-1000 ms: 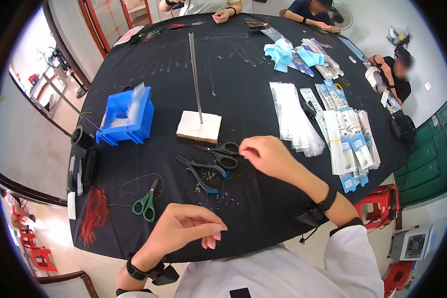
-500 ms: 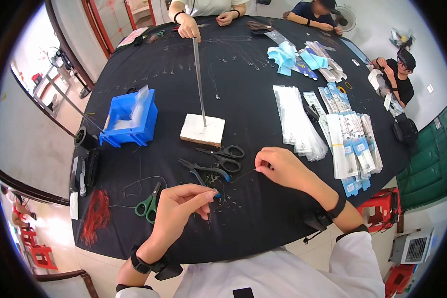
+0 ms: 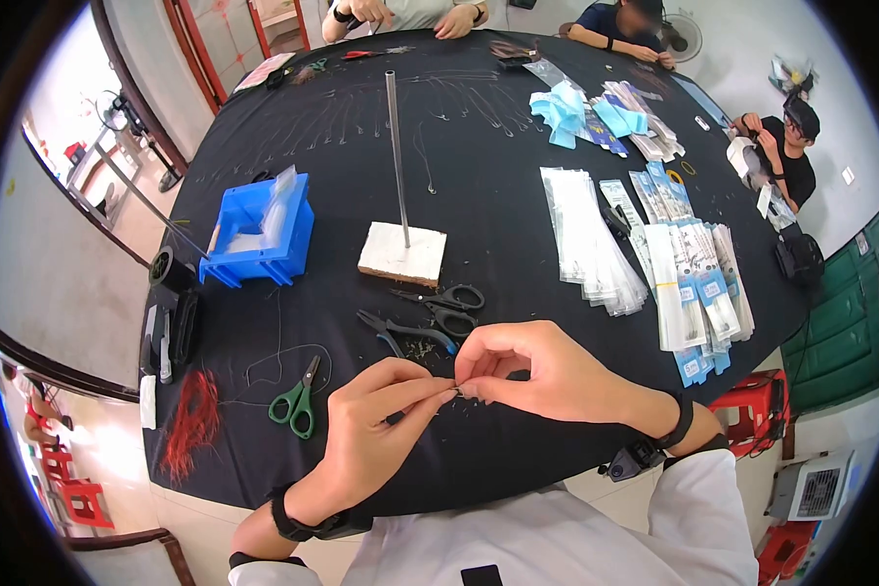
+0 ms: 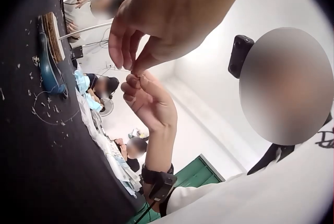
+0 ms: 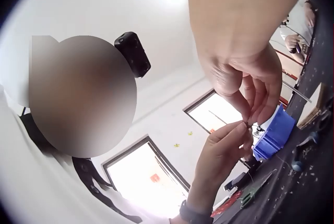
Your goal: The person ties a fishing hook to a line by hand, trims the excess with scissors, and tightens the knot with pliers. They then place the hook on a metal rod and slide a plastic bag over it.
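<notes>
- The left hand pinches a tiny dark piece between thumb and fingertips.
- The right hand meets it from the other side, thumb and finger also pinched on the piece.
- The piece is held above the near part of the black-covered counter; fingertips hide most of it, so its long axis and pointing direction cannot be told.
- To the left, green-handled scissors lie with handles nearer the person, blades pointing away and slightly right.
- Farther left is a bundle of red strands, lengthwise away from the person.
- Just beyond the hands, pliers point away and left; the left hand partly covers one blue handle.
- Black scissors lie past them, tips leftward, near the right hand.
- Behind stands an upright metal rod in a white block, with a blue bin to its left.
- Right of the block are fanned clear sleeves and printed packets.
- Farthest, thin hooked lines lie on the cloth.
</notes>
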{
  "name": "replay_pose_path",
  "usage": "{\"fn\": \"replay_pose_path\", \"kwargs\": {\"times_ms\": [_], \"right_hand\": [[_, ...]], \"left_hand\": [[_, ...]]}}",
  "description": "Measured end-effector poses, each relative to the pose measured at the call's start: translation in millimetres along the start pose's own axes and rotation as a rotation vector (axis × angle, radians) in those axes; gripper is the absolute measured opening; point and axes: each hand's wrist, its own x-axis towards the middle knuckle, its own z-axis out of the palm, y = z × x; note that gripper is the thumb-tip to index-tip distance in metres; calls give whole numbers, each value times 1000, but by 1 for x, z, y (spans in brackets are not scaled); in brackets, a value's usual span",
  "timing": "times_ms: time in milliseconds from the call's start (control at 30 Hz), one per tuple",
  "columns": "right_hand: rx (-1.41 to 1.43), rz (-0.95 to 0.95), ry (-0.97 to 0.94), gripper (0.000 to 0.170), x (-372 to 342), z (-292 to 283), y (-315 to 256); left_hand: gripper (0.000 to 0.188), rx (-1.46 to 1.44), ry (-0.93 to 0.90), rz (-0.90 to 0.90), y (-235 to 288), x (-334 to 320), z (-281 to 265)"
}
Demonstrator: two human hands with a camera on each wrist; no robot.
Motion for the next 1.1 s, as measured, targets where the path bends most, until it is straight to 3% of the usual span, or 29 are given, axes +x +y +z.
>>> {"fn": "replay_pose_path", "kwargs": {"times_ms": [67,167,267,367,567,767,933,1100], "right_hand": [[25,29,-54,7,0,0,-1],[113,58,-90,10,0,-1,-4],[101,-56,-74,13,-3,-1,-9],[-36,-176,-30,14,-5,-1,-17],[-36,-292,-15,10,-1,-1,-23],[77,-206,-68,6,12,-12,-42],[-287,-241,346,12,55,-45,-73],[-438,-383,499,14,102,-76,-88]], "left_hand": [[13,-8,-17,8,0,0,-2],[11,-123,-64,-135,2,-1,-5],[9,-545,-100,-396,6,1,-12],[9,-717,-181,-505,6,3,-19],[9,-787,-252,-487,13,9,-22],[14,-948,-342,-477,12,25,-27],[25,-871,-286,-463,-4,64,-30],[25,-939,-195,-526,-39,88,-20]]}}
